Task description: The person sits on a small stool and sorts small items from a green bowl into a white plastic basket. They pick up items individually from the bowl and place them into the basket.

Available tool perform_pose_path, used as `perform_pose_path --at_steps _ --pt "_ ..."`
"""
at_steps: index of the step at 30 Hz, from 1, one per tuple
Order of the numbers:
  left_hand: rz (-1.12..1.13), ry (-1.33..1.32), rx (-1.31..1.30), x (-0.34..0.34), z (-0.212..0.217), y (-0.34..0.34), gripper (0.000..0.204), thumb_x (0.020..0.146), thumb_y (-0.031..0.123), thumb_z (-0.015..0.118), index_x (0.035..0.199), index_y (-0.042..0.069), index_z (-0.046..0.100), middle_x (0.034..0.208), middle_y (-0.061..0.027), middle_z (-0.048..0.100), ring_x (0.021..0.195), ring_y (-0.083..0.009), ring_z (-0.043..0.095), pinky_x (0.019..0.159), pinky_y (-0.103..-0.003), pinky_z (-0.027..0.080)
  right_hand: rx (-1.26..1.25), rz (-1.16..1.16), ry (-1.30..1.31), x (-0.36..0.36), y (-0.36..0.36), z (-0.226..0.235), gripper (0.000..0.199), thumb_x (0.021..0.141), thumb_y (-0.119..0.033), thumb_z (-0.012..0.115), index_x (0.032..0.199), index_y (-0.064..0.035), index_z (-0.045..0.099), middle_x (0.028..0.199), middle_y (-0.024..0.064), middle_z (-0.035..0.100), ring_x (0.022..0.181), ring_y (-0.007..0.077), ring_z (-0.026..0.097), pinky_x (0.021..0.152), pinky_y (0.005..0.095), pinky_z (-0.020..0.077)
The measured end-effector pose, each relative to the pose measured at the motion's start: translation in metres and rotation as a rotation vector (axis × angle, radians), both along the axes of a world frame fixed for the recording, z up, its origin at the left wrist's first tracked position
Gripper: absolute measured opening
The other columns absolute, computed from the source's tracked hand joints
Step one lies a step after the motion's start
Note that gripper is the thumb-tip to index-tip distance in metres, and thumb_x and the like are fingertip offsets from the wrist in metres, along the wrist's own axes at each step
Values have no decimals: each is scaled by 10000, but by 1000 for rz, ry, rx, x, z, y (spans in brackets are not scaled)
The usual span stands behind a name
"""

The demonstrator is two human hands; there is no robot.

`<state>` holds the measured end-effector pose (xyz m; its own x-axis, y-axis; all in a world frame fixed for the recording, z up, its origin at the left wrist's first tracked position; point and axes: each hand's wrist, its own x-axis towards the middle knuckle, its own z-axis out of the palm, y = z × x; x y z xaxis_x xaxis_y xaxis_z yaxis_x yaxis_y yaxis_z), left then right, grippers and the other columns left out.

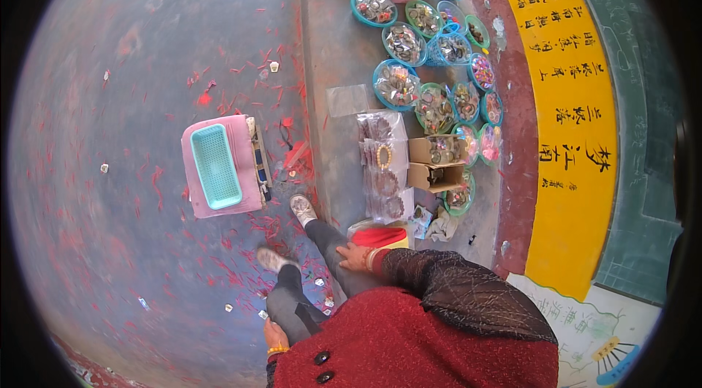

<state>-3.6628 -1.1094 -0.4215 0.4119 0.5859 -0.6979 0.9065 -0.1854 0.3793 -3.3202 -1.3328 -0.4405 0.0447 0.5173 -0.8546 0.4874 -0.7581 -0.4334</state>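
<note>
Red knitted garment [431,340], lower centre. Right hand [355,258], loosely spread on dark trousers [287,299]; left hand [276,334] apart, grip unclear. Red-and-yellow container [379,236], below centre, untouched. Step: seemingly paused; reaching requires lifting a hand.

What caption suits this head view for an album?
Left hand and right hand by the legs; ahead, a turquoise basket on pink cloth.

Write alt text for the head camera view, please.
A person in red rests the right hand on a dark-trousered leg, the left hand beside the other leg. Ahead, a turquoise basket sits on pink cloth above a floor strewn with red scraps; rightward, colorful baskets of small items crowd a grey surface.
</note>
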Motion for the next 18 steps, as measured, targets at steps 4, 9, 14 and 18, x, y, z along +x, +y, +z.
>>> perform_pose_path --at_steps 4,9,14,18 --pt "-68 68 -14 -22 -13 -12 404 823 172 531 1158 -51 496 1138 -273 519 1075 -409 480 947 -431 373 -144 -141 -28 -18 3 1 614 812 -472 511 1348 -241 322 1294 261 354 1119 468 436 902 547 390" --pt "-42 -55 11 -42 -55 -16 395 798 154 564 1134 -48 517 1174 -278 497 1120 -404 453 971 -440 355 28 -84 -154 -41 8 -22 555 790 -478 534 1266 -215 419 1246 236 403 1110 447 441 910 511 400" --pt "66 -72 60 -70 -79 -10 368 809 126 544 1136 -40 522 1221 -276 461 1153 -401 425 986 -436 335 309 310 -8 -11 -1 -122 302 873 -296 455 1062 -116 605 1092 167 577 1012 354 555 883 418 447" --pt "141 -79 102 -108 -108 -17 363 815 112 535 1147 -35 521 1251 -269 437 1165 -391 418 988 -428 333 113 -42 -300 13 66 -149 333 868 -275 451 993 -20 625 952 166 642 802 327 635 769 368 510"
